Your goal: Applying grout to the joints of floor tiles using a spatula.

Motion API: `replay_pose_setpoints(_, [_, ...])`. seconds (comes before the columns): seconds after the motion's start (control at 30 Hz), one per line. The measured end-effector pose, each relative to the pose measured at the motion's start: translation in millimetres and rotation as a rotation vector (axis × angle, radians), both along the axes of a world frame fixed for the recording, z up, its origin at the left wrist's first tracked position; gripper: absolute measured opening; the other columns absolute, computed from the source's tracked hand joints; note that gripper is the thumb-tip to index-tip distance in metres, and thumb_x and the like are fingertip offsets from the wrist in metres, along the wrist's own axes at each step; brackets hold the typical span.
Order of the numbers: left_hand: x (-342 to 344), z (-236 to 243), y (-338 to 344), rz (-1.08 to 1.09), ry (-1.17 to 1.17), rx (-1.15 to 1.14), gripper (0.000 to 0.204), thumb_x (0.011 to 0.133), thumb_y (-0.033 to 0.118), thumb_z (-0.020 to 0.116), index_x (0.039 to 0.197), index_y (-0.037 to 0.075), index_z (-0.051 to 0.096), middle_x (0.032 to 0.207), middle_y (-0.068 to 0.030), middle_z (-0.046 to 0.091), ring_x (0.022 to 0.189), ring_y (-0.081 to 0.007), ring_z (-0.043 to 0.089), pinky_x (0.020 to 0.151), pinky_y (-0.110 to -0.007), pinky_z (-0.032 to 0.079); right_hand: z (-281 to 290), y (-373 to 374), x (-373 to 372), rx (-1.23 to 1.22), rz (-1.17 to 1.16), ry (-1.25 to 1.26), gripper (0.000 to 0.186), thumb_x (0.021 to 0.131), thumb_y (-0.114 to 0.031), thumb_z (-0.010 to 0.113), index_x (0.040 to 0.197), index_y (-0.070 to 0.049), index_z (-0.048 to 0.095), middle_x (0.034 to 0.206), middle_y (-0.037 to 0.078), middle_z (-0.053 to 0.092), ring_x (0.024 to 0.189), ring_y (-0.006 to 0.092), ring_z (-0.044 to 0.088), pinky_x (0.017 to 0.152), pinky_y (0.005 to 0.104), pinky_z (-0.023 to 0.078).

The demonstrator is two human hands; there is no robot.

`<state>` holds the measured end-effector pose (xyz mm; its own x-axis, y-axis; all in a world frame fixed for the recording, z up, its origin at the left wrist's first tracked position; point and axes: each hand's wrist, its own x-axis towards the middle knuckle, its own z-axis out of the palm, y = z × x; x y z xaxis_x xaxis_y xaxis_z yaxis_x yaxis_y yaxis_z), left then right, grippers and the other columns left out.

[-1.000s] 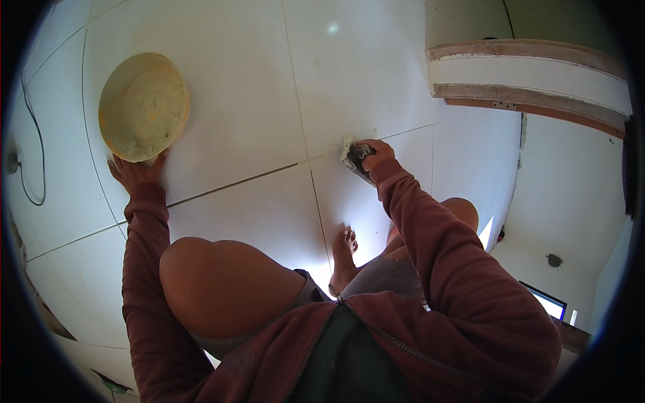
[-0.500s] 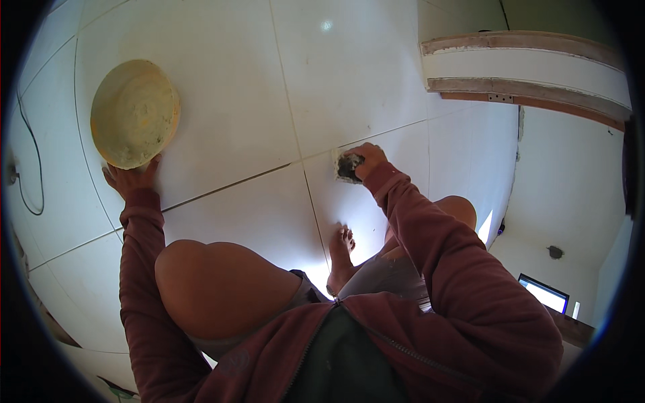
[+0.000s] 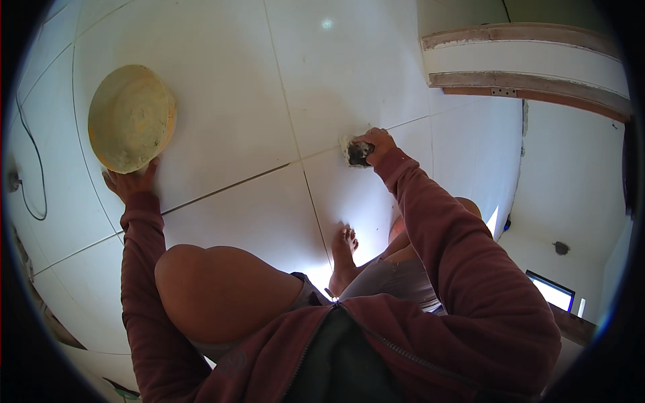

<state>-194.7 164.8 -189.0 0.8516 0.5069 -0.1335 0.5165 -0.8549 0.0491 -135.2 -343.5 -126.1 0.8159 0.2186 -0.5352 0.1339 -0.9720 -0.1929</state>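
A round yellowish basin (image 3: 131, 124) sits on the white tiled floor at the left, its inside coated with pale, crusted residue. My left hand (image 3: 133, 185) is at its near rim. Thumb and outer finger are spread apart there, while the basin's edge hides the other fingertips. In my right hand (image 3: 380, 142), the fingers are closed round a dark pad smeared with pale paste (image 3: 358, 153). It rests over a tile joint (image 3: 321, 153), right of where the joints cross. The pad's underside is hidden.
A dark open joint (image 3: 228, 188) runs between the tiles toward my left hand. My bare foot (image 3: 344, 252) stands near the middle. A thin cable (image 3: 35, 154) lies at the far left, and a wooden frame (image 3: 531, 84) is at the upper right.
My right hand has moved the pad a little away from me and to the right, onto the joint. My left hand has stayed at the basin, which shows only a slight shift.
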Motion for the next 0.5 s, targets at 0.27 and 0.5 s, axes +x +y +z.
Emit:
replay_pose_setpoints(0.27, [-9.9,-20.5,8.5,-0.048,-0.171,0.075,0.082,0.053,0.057,0.063,0.12,0.015,0.039,0.126,-0.009,0.032,0.12,-0.0236,0.022,0.1,-0.043,0.009,-1.0,-20.5,0.3,0.242,-0.504,0.145,0.042,0.052,0.007,0.047,0.085,-0.013,0.064,0.075,0.011,0.057,0.072,0.0221,0.056,0.067,0.0289,0.046])
replay_pose_setpoints(0.5, [-5.2,-12.2,11.1,-0.021,-0.116,0.025,0.084,0.056,0.054,0.063,0.122,0.01,0.033,0.126,-0.0114,0.032,0.12,-0.0284,0.021,0.1,-0.042,0.011,-2.9,60.2,-32.9,0.179,-0.151,0.255,0.034,0.054,-0.004,0.051,0.083,-0.016,0.064,0.08,0.015,0.06,0.079,0.0311,0.055,0.073,0.0337,0.045])
